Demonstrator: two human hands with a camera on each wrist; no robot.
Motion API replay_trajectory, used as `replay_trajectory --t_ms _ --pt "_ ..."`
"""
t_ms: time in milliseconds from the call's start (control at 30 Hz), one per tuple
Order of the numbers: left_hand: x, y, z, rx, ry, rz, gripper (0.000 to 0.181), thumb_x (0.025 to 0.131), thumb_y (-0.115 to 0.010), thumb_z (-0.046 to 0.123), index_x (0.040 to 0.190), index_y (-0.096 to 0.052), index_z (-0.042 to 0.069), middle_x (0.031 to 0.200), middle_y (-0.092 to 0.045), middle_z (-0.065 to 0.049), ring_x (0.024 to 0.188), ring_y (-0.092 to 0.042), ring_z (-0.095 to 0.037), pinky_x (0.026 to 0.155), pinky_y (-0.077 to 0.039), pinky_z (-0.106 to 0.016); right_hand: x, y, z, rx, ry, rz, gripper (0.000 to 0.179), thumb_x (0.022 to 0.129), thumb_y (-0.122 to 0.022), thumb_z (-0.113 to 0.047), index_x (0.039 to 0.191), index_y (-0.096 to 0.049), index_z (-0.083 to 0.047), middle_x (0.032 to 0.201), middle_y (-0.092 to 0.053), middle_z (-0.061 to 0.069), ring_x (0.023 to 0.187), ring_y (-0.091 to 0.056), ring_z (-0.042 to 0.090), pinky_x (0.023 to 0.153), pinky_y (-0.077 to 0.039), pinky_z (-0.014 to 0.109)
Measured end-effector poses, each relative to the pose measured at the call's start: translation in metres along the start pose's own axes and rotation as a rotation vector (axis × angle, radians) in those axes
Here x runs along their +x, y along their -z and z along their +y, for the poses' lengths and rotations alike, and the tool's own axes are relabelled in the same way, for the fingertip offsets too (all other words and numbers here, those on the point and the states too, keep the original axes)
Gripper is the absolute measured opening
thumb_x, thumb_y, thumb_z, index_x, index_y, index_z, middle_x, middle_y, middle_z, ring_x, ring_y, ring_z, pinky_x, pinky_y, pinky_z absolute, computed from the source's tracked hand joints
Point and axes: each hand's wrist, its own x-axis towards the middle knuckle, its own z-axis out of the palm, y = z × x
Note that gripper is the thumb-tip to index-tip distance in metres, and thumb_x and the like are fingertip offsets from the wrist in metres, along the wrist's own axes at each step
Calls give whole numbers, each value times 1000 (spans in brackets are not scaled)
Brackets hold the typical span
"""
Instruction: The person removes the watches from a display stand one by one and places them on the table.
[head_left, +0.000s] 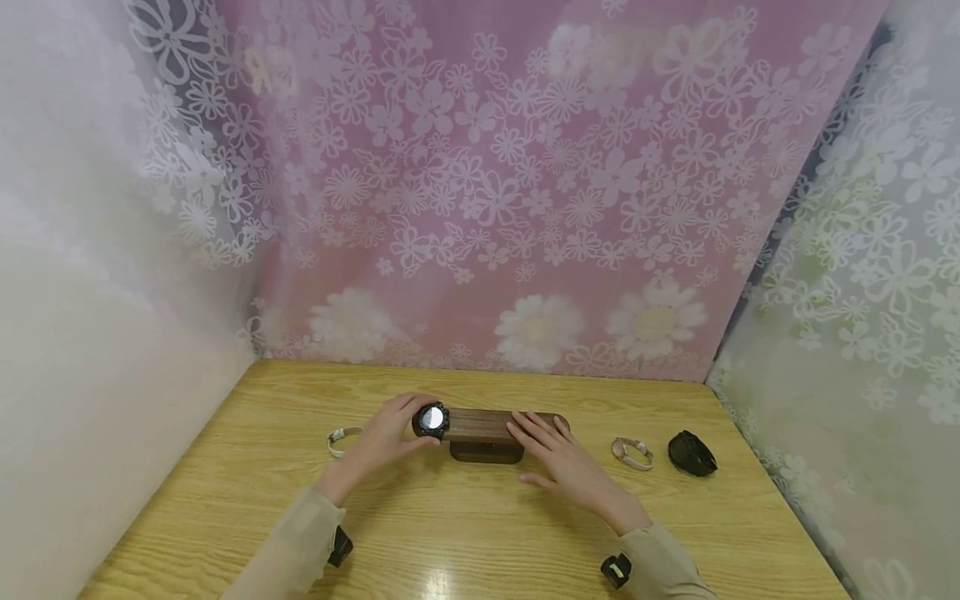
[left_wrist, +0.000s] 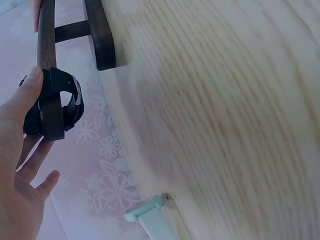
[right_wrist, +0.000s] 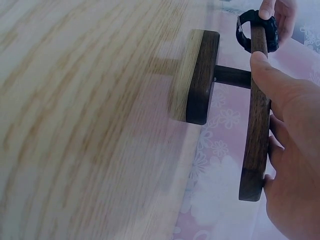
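A black wristwatch (head_left: pixel 431 418) with a round, bright face is looped around the left end of a dark brown wooden watch stand (head_left: pixel 480 425). My left hand (head_left: pixel 390 432) holds the watch there, thumb on the near side and fingers on the far side. In the left wrist view its strap (left_wrist: pixel 75 95) hangs as a loop around the bar. My right hand (head_left: pixel 566 465) rests on the right part of the bar, fingers stretched over its top. Seen from the right wrist, the thumb (right_wrist: pixel 272 75) overlaps the bar's near edge.
Left of the stand lies a pale-strapped watch (head_left: pixel 343 440), partly behind my left hand. To the right are a slim light-banded watch (head_left: pixel 632 452) and a black watch (head_left: pixel 693 454). A floral curtain (head_left: pixel 487 208) stands behind the wooden table (head_left: pixel 465 533).
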Motion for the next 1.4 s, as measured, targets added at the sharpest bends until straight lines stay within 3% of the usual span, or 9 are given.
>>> replay_trajectory --t_ms 400,633,900,1167,1400 --pt "-10 12 -11 53 -20 32 69 80 -87 31 139 -59 10 129 -64 -11 115 -64 -32 96 -54 -51 0 -1 0 1 11 17 83 90 -77 -31 158 -36 -8 164 -30 14 148 -31 41 118 -22 67" --pt "-17 26 -18 172 -8 73 68 77 -90 27 136 -60 9 127 -63 -12 117 -61 -35 99 -51 -55 1 0 0 4 4 8 81 91 -76 -31 159 -35 -10 166 -27 9 151 -27 35 119 -21 65" --pt "-25 46 -21 313 -41 139 69 71 -95 22 129 -63 3 124 -64 -16 114 -61 -37 102 -47 -58 1 -1 1 15 10 6 81 92 -76 -30 159 -35 -9 164 -31 15 151 -27 36 118 -22 67" --pt "-35 59 -34 374 -30 144 72 67 -97 24 128 -64 3 121 -65 -16 111 -62 -37 101 -47 -57 0 -1 1 13 12 5 81 91 -76 -31 158 -36 -9 164 -30 14 151 -27 36 118 -21 68" --pt "-47 76 -46 428 32 131 72 67 -96 29 127 -64 4 122 -65 -16 112 -62 -38 103 -44 -59 1 0 1 7 16 5 81 92 -75 -31 158 -35 -9 164 -30 15 149 -30 39 117 -22 68"
